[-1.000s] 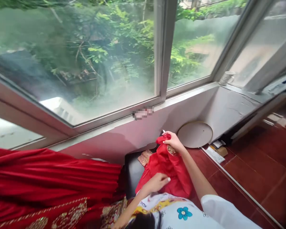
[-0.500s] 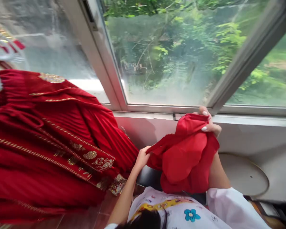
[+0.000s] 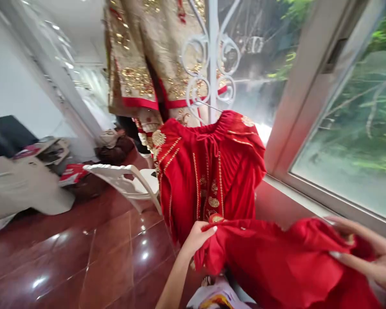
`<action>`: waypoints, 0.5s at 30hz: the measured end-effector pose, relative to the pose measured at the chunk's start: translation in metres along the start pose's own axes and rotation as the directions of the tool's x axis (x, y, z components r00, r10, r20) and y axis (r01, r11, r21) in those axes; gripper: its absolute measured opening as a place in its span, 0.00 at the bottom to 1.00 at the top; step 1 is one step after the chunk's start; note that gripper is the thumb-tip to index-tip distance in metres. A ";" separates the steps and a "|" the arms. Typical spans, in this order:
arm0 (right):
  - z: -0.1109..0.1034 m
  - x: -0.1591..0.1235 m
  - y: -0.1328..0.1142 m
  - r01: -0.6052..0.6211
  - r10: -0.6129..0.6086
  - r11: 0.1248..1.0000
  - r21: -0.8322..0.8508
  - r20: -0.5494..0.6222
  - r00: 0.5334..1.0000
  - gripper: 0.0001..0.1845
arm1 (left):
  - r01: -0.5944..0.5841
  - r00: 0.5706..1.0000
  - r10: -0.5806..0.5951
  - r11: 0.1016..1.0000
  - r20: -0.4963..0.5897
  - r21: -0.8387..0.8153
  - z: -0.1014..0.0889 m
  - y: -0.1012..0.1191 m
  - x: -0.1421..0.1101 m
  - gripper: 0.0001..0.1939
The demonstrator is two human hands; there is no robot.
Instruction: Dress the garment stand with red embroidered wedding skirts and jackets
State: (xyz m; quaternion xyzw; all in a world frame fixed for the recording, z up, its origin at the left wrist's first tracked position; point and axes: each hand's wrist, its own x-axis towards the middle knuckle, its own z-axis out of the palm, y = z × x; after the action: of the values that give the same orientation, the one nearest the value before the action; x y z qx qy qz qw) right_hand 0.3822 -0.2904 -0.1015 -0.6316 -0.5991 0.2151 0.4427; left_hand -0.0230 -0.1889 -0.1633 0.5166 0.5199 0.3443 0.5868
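A piece of red cloth [image 3: 276, 253] stretches between my two hands, low in the view. My left hand [image 3: 197, 238] pinches its left end, thumb on top. At the right edge my right hand [image 3: 369, 253] grips the bunched other end, with the cloth between thumb and fingers. Whether the cloth is a sleeve or another garment part I cannot tell. Just behind my left hand hangs a red dress [image 3: 209, 171] with a gathered neck, a tie and gold embroidery. My left hand overlaps the lower part of the dress in view, and I cannot tell whether they touch.
The dress hangs from a white scrolled metal stand [image 3: 213, 64]. A gold-sequinned garment [image 3: 135, 64] hangs behind it. To the left stand a white plastic chair [image 3: 125, 176] and a pale cluttered table [image 3: 22, 180]. A window [image 3: 350, 141] runs along the right. Reddish tiles [image 3: 112, 253] cover the floor.
My view has swung left, bringing the whole hanging dress, stand and chair into sight. The cloth, bundled up before, is now drawn out wider between my hands.
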 end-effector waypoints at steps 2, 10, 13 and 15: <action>0.047 0.022 0.006 0.004 -0.011 1.000 0.022 0.348 0.938 0.34 | 0.088 0.989 -0.117 0.958 -0.092 -0.274 -0.032 -0.005 -0.017 0.19; 0.320 0.025 -0.083 0.141 -0.373 0.928 0.346 0.842 0.389 0.30 | 0.026 0.930 -0.199 0.874 -0.308 -0.486 -0.071 -0.003 -0.077 0.18; 0.376 0.045 -0.133 0.386 -0.429 0.870 0.307 0.856 0.288 0.24 | -0.136 0.832 -0.149 0.880 -0.535 -0.456 -0.094 0.023 -0.100 0.23; 0.398 0.077 -0.174 0.595 -0.474 0.766 0.244 0.839 0.267 0.26 | -0.231 0.736 -0.105 0.890 -0.669 -0.393 -0.112 0.048 -0.119 0.27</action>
State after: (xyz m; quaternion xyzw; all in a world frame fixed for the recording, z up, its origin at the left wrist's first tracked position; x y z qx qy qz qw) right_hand -0.0212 -0.1162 -0.1444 -0.2177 -0.9237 0.3036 0.0844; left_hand -0.1510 -0.2618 -0.0784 0.2238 0.5836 0.6385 0.4490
